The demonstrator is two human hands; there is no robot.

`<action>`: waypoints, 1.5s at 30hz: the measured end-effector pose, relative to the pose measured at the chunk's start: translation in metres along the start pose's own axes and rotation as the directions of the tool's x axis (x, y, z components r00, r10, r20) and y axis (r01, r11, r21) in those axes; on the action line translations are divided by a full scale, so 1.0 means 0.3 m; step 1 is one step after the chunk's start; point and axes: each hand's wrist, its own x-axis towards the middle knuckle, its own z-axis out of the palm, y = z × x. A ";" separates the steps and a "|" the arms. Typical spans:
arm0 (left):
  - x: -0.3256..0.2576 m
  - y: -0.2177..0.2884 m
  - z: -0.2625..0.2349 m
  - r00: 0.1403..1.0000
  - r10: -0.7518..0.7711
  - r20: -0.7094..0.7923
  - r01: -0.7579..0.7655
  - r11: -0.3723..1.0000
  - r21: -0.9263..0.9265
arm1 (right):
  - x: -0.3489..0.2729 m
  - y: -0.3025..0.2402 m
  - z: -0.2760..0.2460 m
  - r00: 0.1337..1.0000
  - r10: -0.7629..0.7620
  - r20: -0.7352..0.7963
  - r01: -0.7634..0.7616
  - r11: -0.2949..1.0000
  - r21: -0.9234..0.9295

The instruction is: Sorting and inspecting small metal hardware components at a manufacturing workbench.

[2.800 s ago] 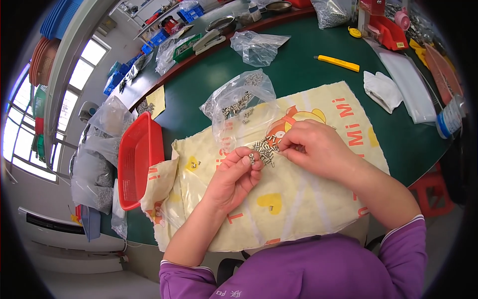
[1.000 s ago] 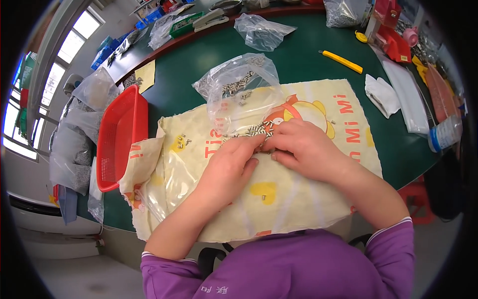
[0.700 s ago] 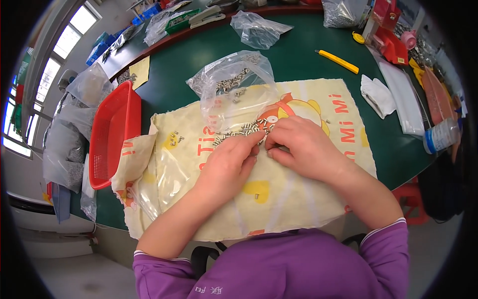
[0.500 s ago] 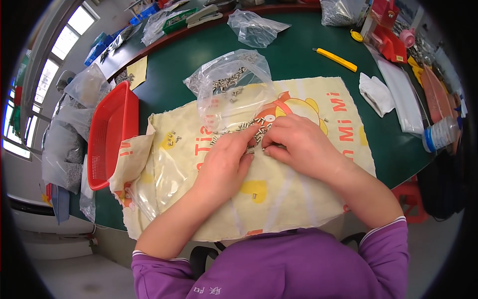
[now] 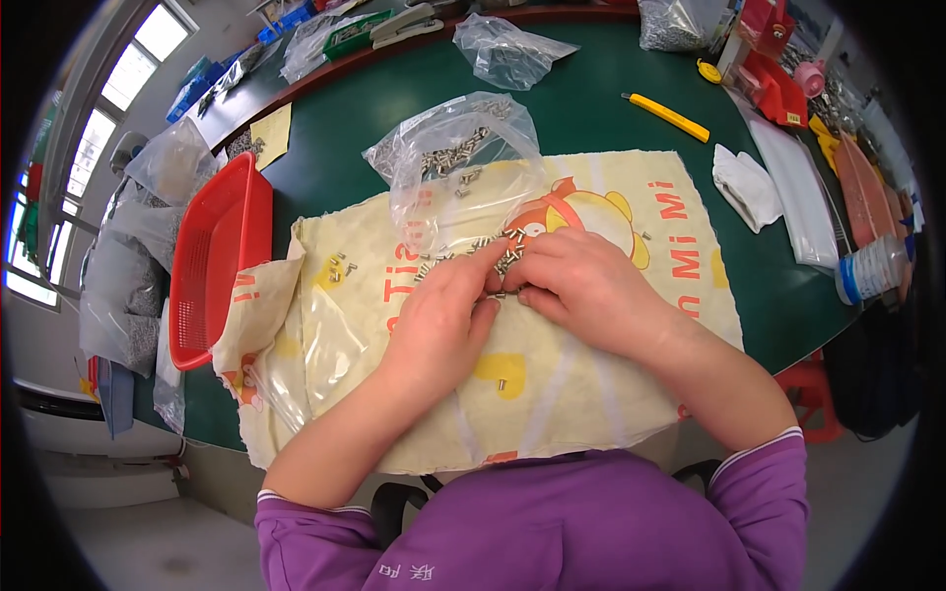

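A: clear plastic bag (image 5: 453, 167) of small metal parts, open, on the yellow cloth above the hands
B: second clear bag (image 5: 507, 49) far desk edge, crumpled; yellow label (image 5: 268, 133) far left

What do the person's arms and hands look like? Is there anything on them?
Both hands, the left hand and the right hand, are bare: no gloves, and no rings or watch show. The forearms are bare too. The purple sleeves are pushed up toward the elbows, each with a thin white stripe at the cuff. The purple top carries small pale markings near the lower edge.
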 end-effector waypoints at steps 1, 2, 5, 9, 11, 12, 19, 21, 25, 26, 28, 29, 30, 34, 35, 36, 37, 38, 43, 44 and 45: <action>0.000 -0.007 0.007 0.999 0.027 -0.023 -0.027 1.000 0.006 | 0.001 -0.002 0.001 1.000 0.000 0.001 0.000 1.000 -0.001; 0.001 -0.010 0.011 0.997 0.055 -0.046 -0.055 0.998 0.012 | 0.001 -0.003 0.001 1.000 0.012 -0.001 -0.012 1.000 -0.025; 0.005 -0.011 0.011 0.996 0.078 -0.035 -0.077 0.997 0.015 | 0.001 -0.005 0.000 0.999 0.032 0.001 -0.032 0.999 -0.040; 0.000 -0.011 0.015 0.998 0.056 -0.001 -0.056 0.997 -0.046 | -0.008 -0.005 -0.017 0.995 0.094 0.038 -0.093 0.995 -0.029; -0.004 -0.010 0.015 0.998 0.066 0.008 -0.065 0.996 -0.068 | -0.012 -0.001 -0.018 0.995 0.092 0.027 -0.092 0.996 -0.001; -0.006 -0.007 0.014 0.998 0.065 0.008 -0.064 0.996 -0.069 | -0.013 0.000 -0.019 0.996 0.090 0.015 -0.091 0.995 0.028; -0.005 -0.007 0.012 0.998 0.057 0.000 -0.057 0.996 -0.073 | -0.016 -0.002 -0.026 0.984 0.171 0.052 -0.174 0.983 0.058; -0.003 -0.010 0.014 0.997 0.082 0.002 -0.082 0.995 -0.064 | -0.014 -0.011 -0.027 0.978 0.182 0.099 -0.189 0.980 0.068; -0.001 -0.013 0.016 0.994 0.113 -0.002 -0.113 0.991 -0.066 | -0.016 -0.015 -0.027 0.982 0.155 0.110 -0.165 0.983 0.081; -0.001 -0.013 0.016 0.994 0.111 0.001 -0.111 0.991 -0.070 | -0.017 -0.013 -0.028 0.985 0.139 0.100 -0.149 0.984 0.095; -0.003 -0.001 0.011 0.994 0.109 0.001 -0.108 0.991 -0.080 | -0.020 -0.005 -0.032 0.989 0.122 0.089 -0.132 0.985 0.112; -0.003 0.004 0.010 0.994 0.107 0.002 -0.107 0.990 -0.092 | -0.023 0.002 -0.037 0.989 0.118 0.091 -0.127 0.987 0.095; -0.002 0.006 0.010 0.994 0.107 0.003 -0.106 0.990 -0.092 | -0.025 0.005 -0.040 0.989 0.115 0.094 -0.123 0.989 0.078; 0.005 0.004 0.015 0.988 0.151 0.016 -0.151 0.988 -0.020 | -0.024 0.006 -0.042 0.987 0.119 0.110 -0.125 0.991 0.050; 0.004 0.004 0.016 0.987 0.160 0.017 -0.160 0.987 0.014 | -0.024 0.005 -0.042 0.988 0.103 0.110 -0.110 0.993 0.052; 0.004 0.006 0.017 0.987 0.161 0.018 -0.161 0.987 0.014 | -0.024 0.005 -0.043 0.990 0.090 0.110 -0.096 0.994 0.054; 0.002 0.010 0.019 0.990 0.142 0.017 -0.142 0.989 0.029 | -0.022 0.002 -0.043 0.990 0.091 0.109 -0.097 0.994 0.054; -0.001 0.012 0.020 0.992 0.122 0.016 -0.123 0.991 0.044 | -0.018 -0.005 -0.042 0.989 0.091 0.117 -0.098 0.994 0.053; -0.009 0.017 0.021 0.998 0.066 0.013 -0.066 0.998 0.006 | -0.010 -0.013 -0.032 0.988 0.070 0.140 -0.084 0.992 0.097; -0.010 0.020 0.018 0.998 0.049 0.025 -0.049 0.999 -0.005 | -0.010 -0.014 -0.030 0.989 0.081 0.127 -0.097 0.988 0.121; -0.012 0.028 0.012 0.998 0.052 0.027 -0.051 0.999 -0.005 | -0.011 -0.017 -0.031 0.989 0.094 0.114 -0.110 0.984 0.143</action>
